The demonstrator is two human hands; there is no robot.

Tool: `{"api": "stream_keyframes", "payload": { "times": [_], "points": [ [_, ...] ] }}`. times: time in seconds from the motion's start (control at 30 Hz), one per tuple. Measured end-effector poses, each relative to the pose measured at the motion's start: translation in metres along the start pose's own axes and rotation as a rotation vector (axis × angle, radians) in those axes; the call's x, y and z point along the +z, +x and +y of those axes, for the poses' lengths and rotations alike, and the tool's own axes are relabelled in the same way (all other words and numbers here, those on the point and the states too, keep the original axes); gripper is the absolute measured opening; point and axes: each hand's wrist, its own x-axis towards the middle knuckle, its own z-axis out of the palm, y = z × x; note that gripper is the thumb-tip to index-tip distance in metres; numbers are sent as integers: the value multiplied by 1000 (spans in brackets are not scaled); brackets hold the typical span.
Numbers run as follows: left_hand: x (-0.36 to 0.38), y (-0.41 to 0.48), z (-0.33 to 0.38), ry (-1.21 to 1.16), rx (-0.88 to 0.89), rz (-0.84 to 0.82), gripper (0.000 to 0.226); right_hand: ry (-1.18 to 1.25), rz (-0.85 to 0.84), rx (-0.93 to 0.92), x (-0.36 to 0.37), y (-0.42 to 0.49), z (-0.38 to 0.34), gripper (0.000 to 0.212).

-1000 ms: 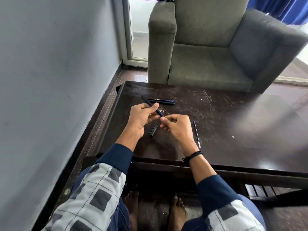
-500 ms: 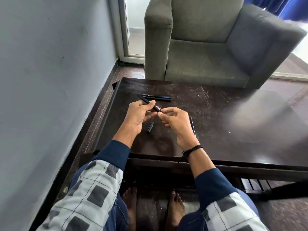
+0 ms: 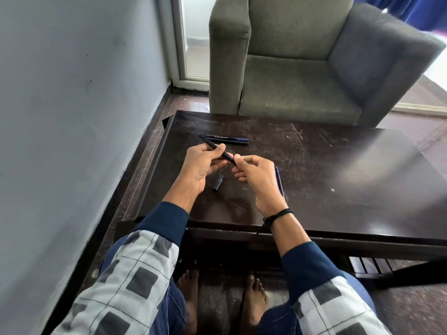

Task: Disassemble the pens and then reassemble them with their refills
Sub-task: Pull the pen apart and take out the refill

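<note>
Your left hand point(image 3: 200, 165) holds the black barrel point(image 3: 212, 145) between thumb and fingers, above the table point(image 3: 338, 177). Your right hand point(image 3: 256, 177) pinches the near end of the barrel with thumb and forefinger; its other fingers are curled. The cap point(image 3: 217, 183) lies on the table below your hands. The refill point(image 3: 279, 180) lies just right of your right hand. Two pens point(image 3: 227, 139) lie side by side beyond the hands.

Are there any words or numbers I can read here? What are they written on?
White print on the pens lying on the table: too small and blurred to read.
Held pen, cap, refill: no writing visible.
</note>
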Motion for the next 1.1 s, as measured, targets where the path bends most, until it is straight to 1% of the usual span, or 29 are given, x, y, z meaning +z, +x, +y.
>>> {"api": "stream_keyframes", "payload": {
  "times": [0.17,0.3,0.43,0.53,0.63,0.7,0.87,0.93,1.07,1.1],
  "points": [
    [1,0,0,17,-5,-5,8,-33,22,-64,-1,-2,0,4],
    [1,0,0,13,-7,-4,8,-23,20,-58,-2,-2,-1,7],
    [0,0,-1,22,-1,8,8,-15,26,2,-1,-2,-1,18],
    [0,-1,0,29,2,7,7,-16,33,-22,-1,-2,-2,14],
    [1,-1,-1,34,-1,2,7,-63,53,-66,-3,-3,-2,5],
    [1,-1,0,32,-1,2,7,-53,45,-76,-3,-4,-2,8],
    [1,-1,1,11,10,9,7,-20,33,13,-1,-2,-2,19],
    [1,-1,1,12,11,8,7,-11,32,6,0,-1,-1,17],
    [1,-2,1,7,5,8,7,-48,48,-72,-2,-2,-1,3],
    [1,-2,1,6,5,8,7,-43,47,-83,-2,-2,-1,6]
  ]
}}
